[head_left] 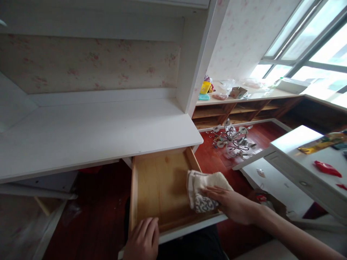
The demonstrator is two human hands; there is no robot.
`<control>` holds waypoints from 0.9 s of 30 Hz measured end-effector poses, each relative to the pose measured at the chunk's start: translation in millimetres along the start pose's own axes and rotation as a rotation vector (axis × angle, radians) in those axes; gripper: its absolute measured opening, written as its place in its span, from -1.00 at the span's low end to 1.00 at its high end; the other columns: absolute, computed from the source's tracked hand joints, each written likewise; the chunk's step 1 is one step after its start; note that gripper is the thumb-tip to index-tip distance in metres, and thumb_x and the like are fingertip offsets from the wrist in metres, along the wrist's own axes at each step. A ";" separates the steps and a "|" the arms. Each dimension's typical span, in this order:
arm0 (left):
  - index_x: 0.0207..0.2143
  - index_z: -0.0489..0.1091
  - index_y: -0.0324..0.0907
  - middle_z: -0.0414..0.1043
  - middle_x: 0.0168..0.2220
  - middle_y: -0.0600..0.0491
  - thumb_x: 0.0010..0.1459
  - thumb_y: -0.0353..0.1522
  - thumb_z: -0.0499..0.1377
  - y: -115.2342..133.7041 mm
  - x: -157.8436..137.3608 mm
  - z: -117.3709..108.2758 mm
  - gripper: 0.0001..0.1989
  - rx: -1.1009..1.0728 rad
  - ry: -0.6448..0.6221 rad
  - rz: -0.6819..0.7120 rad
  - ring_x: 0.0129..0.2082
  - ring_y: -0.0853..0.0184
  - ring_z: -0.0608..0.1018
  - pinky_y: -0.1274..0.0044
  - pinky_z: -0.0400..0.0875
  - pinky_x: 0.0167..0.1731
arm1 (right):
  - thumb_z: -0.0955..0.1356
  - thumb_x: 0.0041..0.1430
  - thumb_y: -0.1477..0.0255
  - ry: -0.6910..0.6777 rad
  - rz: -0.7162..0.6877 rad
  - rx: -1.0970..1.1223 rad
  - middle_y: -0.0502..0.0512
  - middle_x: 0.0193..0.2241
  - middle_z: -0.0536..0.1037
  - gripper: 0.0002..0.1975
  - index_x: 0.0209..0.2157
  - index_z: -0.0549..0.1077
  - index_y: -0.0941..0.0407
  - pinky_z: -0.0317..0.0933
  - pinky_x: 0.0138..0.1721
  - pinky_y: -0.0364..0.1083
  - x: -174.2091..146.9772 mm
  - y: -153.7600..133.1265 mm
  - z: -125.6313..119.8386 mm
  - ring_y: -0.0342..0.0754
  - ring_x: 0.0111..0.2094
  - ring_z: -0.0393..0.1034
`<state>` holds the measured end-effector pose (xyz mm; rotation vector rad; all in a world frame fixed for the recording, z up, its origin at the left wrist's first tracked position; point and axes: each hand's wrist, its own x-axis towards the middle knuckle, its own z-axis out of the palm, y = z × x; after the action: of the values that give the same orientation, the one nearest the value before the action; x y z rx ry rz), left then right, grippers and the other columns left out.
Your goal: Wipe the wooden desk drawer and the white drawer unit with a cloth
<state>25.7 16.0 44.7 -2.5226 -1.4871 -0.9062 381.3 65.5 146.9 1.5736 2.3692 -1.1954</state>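
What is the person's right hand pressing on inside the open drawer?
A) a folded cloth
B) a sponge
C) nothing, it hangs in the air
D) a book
A: the right hand lies flat on a folded cloth at the right side of the open wooden drawer, while the left hand rests on the drawer's front edge.

One head-worn view looks forward and steeply down from just above an open drawer point(159, 187), close enough that both forearms enter from the near edge. The desk point(94, 133) fills the left; the window point(311, 47) sits far right.
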 end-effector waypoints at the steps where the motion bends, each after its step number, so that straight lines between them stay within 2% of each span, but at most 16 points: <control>1: -0.17 0.46 -0.13 0.55 -0.31 0.09 0.33 -0.44 0.01 0.2 -0.5 0.1 -0.78 -0.002 -0.002 -0.008 -0.32 0.37 0.56 0.51 0.37 -0.23 | 0.22 -0.02 0.64 -0.055 0.000 -0.025 0.22 0.27 0.31 -0.25 0.26 0.31 0.10 -0.13 0.35 0.17 4.5 5.8 11.8 0.11 0.34 0.06; 3: -0.17 0.46 -0.13 0.55 -0.30 0.09 0.33 -0.43 0.01 1.0 -0.4 -0.7 -0.78 -0.006 0.000 -0.010 -0.32 0.36 0.56 0.50 0.37 -0.24 | 0.22 -0.05 0.68 -0.108 0.008 -0.058 0.28 0.23 0.36 -0.26 0.23 0.36 0.12 -0.17 0.35 0.24 12.7 16.7 29.3 0.14 0.35 0.01; 5: -0.19 0.46 -0.13 0.55 -0.31 0.09 0.33 -0.44 -0.01 2.2 1.0 -2.2 -0.76 -0.008 0.015 -0.021 -0.33 0.36 0.55 0.50 0.37 -0.25 | 0.21 -0.03 0.70 -0.102 -0.004 -0.086 0.31 0.24 0.34 -0.28 0.22 0.37 0.13 -0.19 0.34 0.29 19.6 25.6 37.7 0.16 0.36 -0.02; 10: -0.21 0.46 -0.13 0.54 -0.33 0.11 0.34 -0.45 -0.03 4.8 3.3 -2.3 -0.75 0.008 0.024 -0.053 -0.34 0.36 0.55 0.49 0.37 -0.26 | 0.21 0.11 0.64 -0.026 -0.116 -0.243 0.39 0.26 0.30 -0.39 0.22 0.34 0.17 -0.21 0.30 0.39 46.8 44.4 36.0 0.20 0.36 -0.01; 14: -0.22 0.45 -0.12 0.53 -0.32 0.12 0.35 -0.43 -0.04 4.7 1.6 -0.8 -0.74 0.021 0.013 -0.059 -0.33 0.35 0.55 0.47 0.36 -0.25 | 0.18 0.21 0.64 0.107 -0.165 -0.414 0.39 0.18 0.40 -0.54 0.09 0.45 0.19 -0.27 0.31 0.39 92.9 58.3 21.7 0.21 0.34 0.05; 17: -0.23 0.45 -0.12 0.54 -0.32 0.12 0.36 -0.42 -0.05 4.3 -0.2 -0.1 -0.73 0.031 0.031 -0.049 -0.32 0.34 0.54 0.46 0.34 -0.24 | 0.21 0.24 0.61 0.181 -0.195 -0.526 0.40 0.15 0.43 -0.62 0.01 0.49 0.20 -0.30 0.32 0.36 136.0 63.1 1.8 0.21 0.31 0.10; 21: -0.22 0.45 -0.12 0.54 -0.31 0.13 0.34 -0.44 -0.05 4.4 -1.2 0.8 -0.73 0.031 0.017 -0.057 -0.31 0.34 0.54 0.45 0.33 -0.21 | 0.23 0.21 0.62 0.161 -0.147 -0.687 0.43 0.06 0.49 -0.66 -0.04 0.50 0.23 -0.21 0.28 0.38 186.4 61.5 -27.0 0.25 0.25 0.18; 24: -0.20 0.45 -0.13 0.54 -0.31 0.13 0.33 -0.46 -0.03 3.7 -0.4 1.6 -0.75 0.030 -0.008 -0.070 -0.30 0.35 0.53 0.45 0.32 -0.20 | 0.25 0.15 0.63 0.139 -0.126 -0.719 0.46 -0.01 0.52 -0.65 -0.03 0.49 0.30 -0.12 0.25 0.36 205.1 57.9 -37.1 0.28 0.19 0.25; 27: -0.20 0.44 -0.14 0.54 -0.32 0.12 0.32 -0.46 -0.02 1.4 1.8 2.8 -0.76 0.025 -0.008 -0.067 -0.31 0.35 0.53 0.45 0.32 -0.20 | 0.30 0.07 0.64 0.123 -0.122 -0.700 0.45 -0.03 0.54 -0.63 -0.05 0.49 0.31 -0.14 0.28 0.30 199.0 53.1 -34.8 0.27 0.15 0.30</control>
<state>28.8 17.6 43.8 -2.4754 -1.5844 -0.8827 341.0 248.2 53.9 1.2918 2.5627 -0.2046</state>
